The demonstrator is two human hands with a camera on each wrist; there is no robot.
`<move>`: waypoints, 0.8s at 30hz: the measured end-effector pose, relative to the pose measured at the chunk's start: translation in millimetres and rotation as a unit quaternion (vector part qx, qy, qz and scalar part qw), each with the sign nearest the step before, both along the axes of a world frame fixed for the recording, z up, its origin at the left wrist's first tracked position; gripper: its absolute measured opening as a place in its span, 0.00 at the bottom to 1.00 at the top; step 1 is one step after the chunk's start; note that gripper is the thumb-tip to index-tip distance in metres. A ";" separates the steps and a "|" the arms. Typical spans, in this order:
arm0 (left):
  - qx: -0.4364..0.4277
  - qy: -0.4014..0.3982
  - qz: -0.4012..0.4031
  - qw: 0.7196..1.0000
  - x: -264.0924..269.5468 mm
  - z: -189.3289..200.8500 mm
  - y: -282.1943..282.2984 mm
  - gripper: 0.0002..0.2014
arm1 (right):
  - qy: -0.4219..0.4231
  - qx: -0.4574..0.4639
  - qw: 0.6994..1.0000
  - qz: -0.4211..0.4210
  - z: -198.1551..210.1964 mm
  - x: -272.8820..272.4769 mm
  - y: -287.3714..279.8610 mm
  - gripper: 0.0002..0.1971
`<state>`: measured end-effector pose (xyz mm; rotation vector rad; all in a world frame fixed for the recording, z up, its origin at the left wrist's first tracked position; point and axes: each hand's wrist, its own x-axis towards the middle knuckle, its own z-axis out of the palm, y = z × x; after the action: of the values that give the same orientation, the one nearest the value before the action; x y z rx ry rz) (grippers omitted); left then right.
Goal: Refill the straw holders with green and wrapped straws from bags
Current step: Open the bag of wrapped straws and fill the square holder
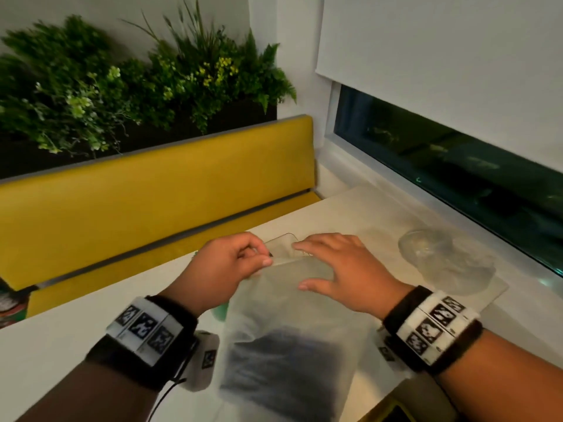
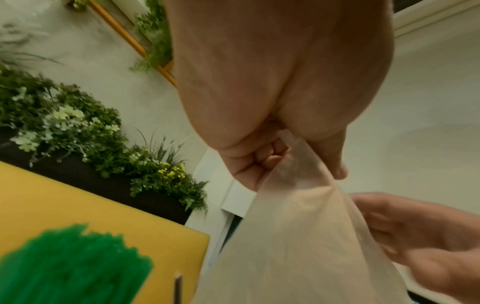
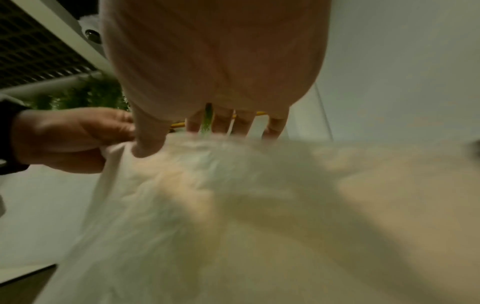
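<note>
A translucent plastic bag (image 1: 289,330) lies on the white table (image 1: 61,336) between my hands, blurred, with something dark inside its near end. My left hand (image 1: 262,257) grips the bag's top left edge with curled fingers; the left wrist view shows the bag (image 2: 293,236) bunched in that fist. My right hand (image 1: 300,264) hovers at the bag's mouth with fingers straight and spread, its thumb touching the bag (image 3: 207,205). A bunch of green straws (image 2: 72,265) stands below my left wrist. Just beyond the hands shows the clear rim of a holder (image 1: 281,239).
A crumpled clear plastic bag (image 1: 447,260) lies on the table to the right, near the window (image 1: 457,166). A yellow bench (image 1: 152,193) runs behind the table's far edge, with green plants (image 1: 122,86) above it.
</note>
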<state>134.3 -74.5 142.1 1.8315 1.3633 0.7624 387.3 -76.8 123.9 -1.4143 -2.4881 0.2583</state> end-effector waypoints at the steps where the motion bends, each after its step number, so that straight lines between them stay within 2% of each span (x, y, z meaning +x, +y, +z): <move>1: -0.004 -0.016 -0.005 1.000 6.2 0.8 1.5 0.04 | 0.019 0.006 1.000 0.004 -1.0 -9.5 5.2 0.21; 2: -0.013 -0.031 -0.008 0.999 8.8 1.0 2.2 0.04 | 0.049 0.000 0.999 -0.001 -1.8 -13.5 9.6 0.14; 4: -0.027 -0.037 -0.020 0.999 5.0 0.1 0.7 0.07 | 0.107 -0.034 0.993 -0.023 -4.2 -9.4 15.9 0.08; 11: 0.005 0.059 -0.041 0.997 -13.4 -7.8 -6.9 0.11 | 0.131 -0.110 0.984 -0.043 -3.9 0.9 13.0 0.10; 14: 0.030 0.066 -0.034 0.997 -9.7 -7.1 -5.7 0.11 | 0.147 -0.126 0.979 -0.067 -1.3 2.6 15.4 0.09; 16: 0.046 0.069 -0.012 0.996 -6.5 -4.9 -5.3 0.07 | 0.097 -0.077 0.991 -0.051 0.3 1.9 13.0 0.09; 18: 0.059 0.072 0.001 0.996 -0.9 -1.8 -5.2 0.03 | 0.052 -0.008 0.999 -0.014 4.8 -8.0 7.6 0.17; 19: 0.070 0.075 0.000 0.995 2.5 -0.9 -5.3 0.03 | 0.057 0.017 0.998 0.003 8.8 -16.1 5.3 0.19; 21: 0.097 0.078 0.000 0.992 8.0 -0.9 -4.7 0.03 | 0.098 0.038 0.994 0.023 16.1 -31.1 3.2 0.16; 24: 0.108 0.052 0.026 0.992 8.2 0.1 -2.9 0.02 | 0.175 0.027 0.984 0.020 24.7 -38.6 3.5 0.13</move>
<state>142.5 -77.4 142.2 2.0348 1.4461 0.8810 348.7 -73.2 148.6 -1.1817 -2.2182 0.4056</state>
